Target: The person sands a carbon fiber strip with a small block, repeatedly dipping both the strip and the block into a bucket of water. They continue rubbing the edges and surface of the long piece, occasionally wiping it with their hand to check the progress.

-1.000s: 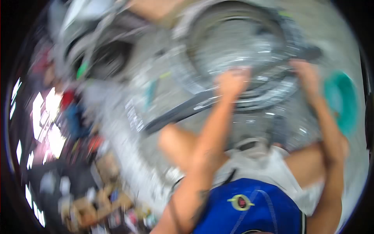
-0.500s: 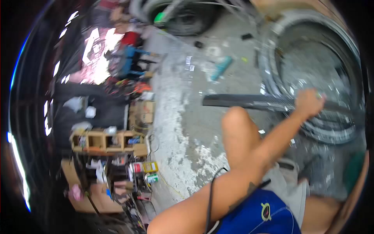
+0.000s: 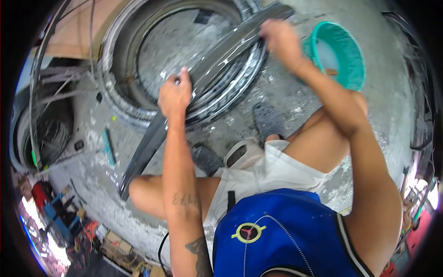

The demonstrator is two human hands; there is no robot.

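Note:
A long dark carbon-fibre strip (image 3: 220,54), wet and glossy, slants across a large wet tyre (image 3: 121,99) lying on the floor. Around the strip's middle, my left hand (image 3: 174,96) is closed, with the thumb pointing up. My right hand (image 3: 282,42) is curled at the edge of the strip's far end; it is slightly blurred and its fingertips are partly hidden. The strip's near end comes down beside my left knee.
Right of the tyre stands a green bucket (image 3: 339,51) with pale liquid and a small brown piece inside. A teal-handled tool (image 3: 108,147) lies on the wet concrete at left. Another tyre (image 3: 48,131) stands behind it. Tools and boxes crowd the lower left.
The view has swung round, so the strip runs diagonally and the bucket has come into sight. My right hand is now visible at the strip's far end. My left hand stays on the strip.

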